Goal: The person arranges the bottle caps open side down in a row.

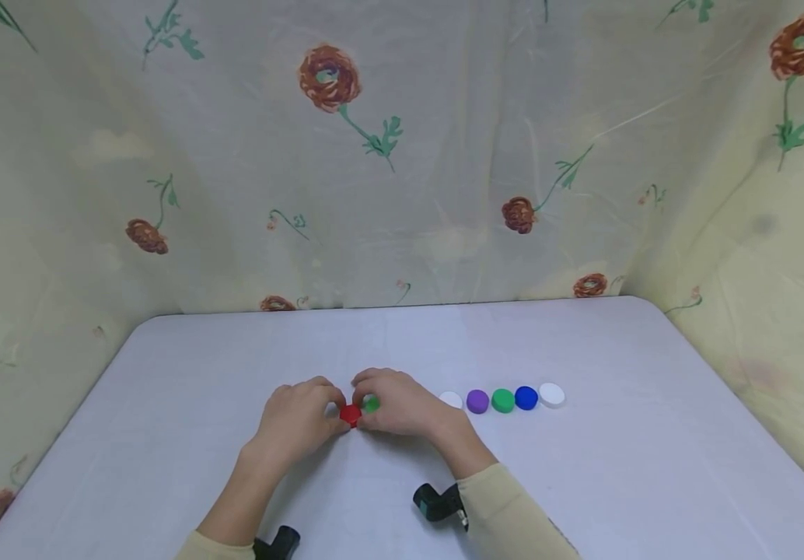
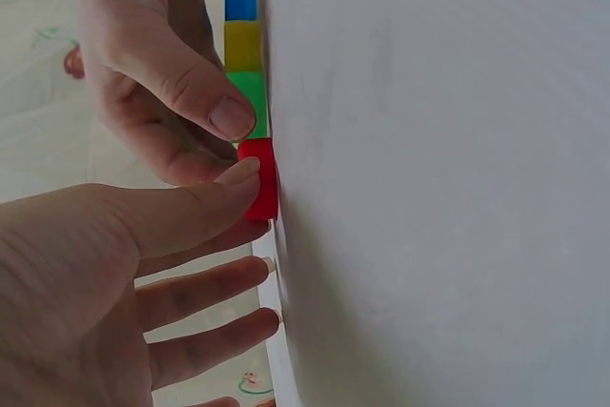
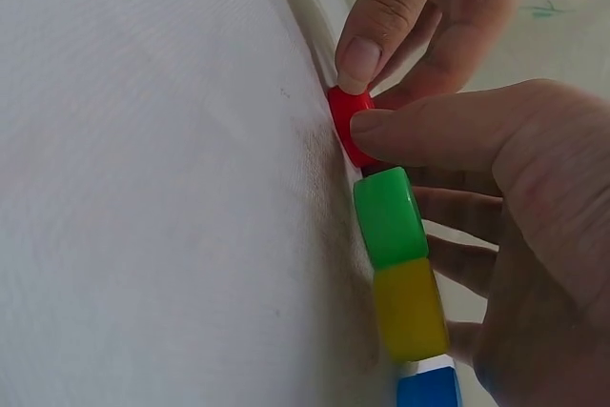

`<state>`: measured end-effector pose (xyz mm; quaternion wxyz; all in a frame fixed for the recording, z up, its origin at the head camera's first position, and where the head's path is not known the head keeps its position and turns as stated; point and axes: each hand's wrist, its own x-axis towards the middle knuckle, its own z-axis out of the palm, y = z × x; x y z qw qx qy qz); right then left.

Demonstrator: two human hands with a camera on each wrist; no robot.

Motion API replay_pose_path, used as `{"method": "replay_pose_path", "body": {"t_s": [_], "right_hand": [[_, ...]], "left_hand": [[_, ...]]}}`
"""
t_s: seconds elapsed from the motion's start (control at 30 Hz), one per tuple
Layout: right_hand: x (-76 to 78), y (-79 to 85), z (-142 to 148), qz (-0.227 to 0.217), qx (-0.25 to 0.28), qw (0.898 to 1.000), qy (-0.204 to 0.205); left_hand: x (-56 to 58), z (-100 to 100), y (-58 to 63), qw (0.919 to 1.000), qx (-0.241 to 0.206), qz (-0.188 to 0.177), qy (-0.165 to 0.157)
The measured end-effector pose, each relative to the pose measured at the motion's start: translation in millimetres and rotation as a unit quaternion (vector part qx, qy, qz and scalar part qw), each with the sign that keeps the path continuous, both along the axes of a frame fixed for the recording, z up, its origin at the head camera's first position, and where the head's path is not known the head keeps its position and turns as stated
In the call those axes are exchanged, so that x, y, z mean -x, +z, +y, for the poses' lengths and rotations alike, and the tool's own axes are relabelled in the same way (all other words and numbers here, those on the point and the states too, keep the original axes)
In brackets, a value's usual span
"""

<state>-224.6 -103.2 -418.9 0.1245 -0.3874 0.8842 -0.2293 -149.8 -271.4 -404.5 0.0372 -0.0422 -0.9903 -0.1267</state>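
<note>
A small red round cap (image 1: 350, 415) stands on the white table between both hands. My left hand (image 1: 297, 416) pinches its left side, the thumb at the near edge and the fingers beyond. From the other side my right hand (image 1: 398, 404) grips the same cap with thumb and finger. Close to the red cap, partly behind the right hand's fingers, is a green cap (image 3: 391, 216). A yellow cap (image 3: 410, 310) and a blue cap (image 3: 429, 388) follow in line in the right wrist view; the right hand hides both in the head view.
To the right of the right hand runs a row of a white cap (image 1: 451, 399), a purple cap (image 1: 477, 401), a second green cap (image 1: 503, 400), another blue cap (image 1: 526, 398) and one more white cap (image 1: 552, 395). A flowered curtain (image 1: 430, 194) hangs behind the table (image 1: 626, 474).
</note>
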Motion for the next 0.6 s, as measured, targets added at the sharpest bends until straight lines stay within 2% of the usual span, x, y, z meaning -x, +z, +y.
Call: {"method": "replay_pose_path", "body": {"t_s": [0.6], "right_hand": [[0.3, 0.6, 0.6, -0.022, 0.01, 1.0, 0.001]], "left_hand": [[-2.0, -1.7, 0.4, 0.9998, 0.014, 0.006, 0.012]]}}
